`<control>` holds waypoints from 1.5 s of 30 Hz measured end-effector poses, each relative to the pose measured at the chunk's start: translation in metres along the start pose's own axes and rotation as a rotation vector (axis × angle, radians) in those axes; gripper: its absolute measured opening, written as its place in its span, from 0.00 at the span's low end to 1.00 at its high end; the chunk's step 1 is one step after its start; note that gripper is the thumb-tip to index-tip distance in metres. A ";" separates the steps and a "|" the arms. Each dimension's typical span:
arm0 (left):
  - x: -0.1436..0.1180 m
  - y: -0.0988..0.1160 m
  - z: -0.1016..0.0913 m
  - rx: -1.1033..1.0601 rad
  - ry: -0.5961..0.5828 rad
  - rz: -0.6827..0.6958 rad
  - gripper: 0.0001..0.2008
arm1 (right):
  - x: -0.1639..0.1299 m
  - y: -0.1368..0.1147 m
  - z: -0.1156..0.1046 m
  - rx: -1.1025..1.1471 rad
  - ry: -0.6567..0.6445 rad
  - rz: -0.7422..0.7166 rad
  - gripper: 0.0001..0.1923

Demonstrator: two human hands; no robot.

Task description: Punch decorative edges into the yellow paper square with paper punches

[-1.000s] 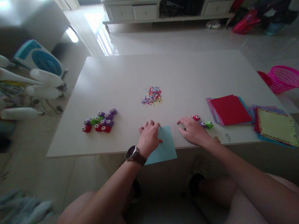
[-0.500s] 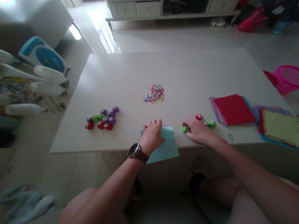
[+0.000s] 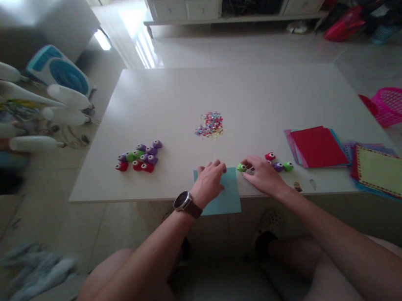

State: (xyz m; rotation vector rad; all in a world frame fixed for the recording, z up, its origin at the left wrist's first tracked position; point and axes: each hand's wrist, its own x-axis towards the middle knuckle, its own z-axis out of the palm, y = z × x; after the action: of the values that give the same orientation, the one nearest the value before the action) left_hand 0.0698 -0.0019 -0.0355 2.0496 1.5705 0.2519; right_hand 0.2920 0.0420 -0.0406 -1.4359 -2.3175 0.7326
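- Left hand [image 3: 210, 181]: lies palm down, fingers spread flat, on the near-left part of the light blue paper sheet [image 3: 225, 197], pinning it to the table [image 3: 237, 91]. A watch [image 3: 184, 203] sits on the wrist. The hand has stayed on the sheet over the last second.
- Light blue paper sheet: lies at the near edge of the table, at 6 o'clock from the confetti pile [image 3: 210, 123]; its near part overhangs the edge.
- Right hand [image 3: 263, 174]: fingers curled narrowly around the green craft punch [image 3: 241, 167], fingertips touching it. Whether the punch is lifted or rests on the table cannot be told.
- Change: half a second ago the green craft punch lay farther right, under the same fingertips; it now sits just beside the right edge of the sheet, at 3 o'clock from the left hand. The punch is being brought to the paper.
- Nearby punches: a red craft punch [image 3: 270, 156], a purple craft punch [image 3: 279, 166] and a second green punch [image 3: 288, 165] lie at 2 to 3 o'clock from the right hand, apart from it.
- Punch cluster [image 3: 138, 157]: red, green and purple punches grouped at 9 o'clock from the confetti pile, well apart from both hands.
- Red paper stack [image 3: 317, 147] and patterned paper stack [image 3: 381, 171]: at the right of the table.
- Pink basket [image 3: 398, 104]: on the floor beyond the table's right edge.
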 end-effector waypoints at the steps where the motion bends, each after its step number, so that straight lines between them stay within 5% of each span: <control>1: 0.000 0.000 0.000 -0.002 0.006 0.004 0.22 | 0.000 -0.001 0.000 0.003 0.001 0.000 0.09; 45: -0.002 0.003 -0.001 0.037 0.015 0.013 0.24 | 0.001 -0.003 0.003 0.067 -0.083 0.020 0.10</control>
State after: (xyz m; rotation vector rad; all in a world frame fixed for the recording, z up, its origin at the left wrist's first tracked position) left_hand 0.0713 -0.0039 -0.0325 2.0914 1.5822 0.2460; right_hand 0.2879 0.0416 -0.0413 -1.4271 -2.3187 0.8830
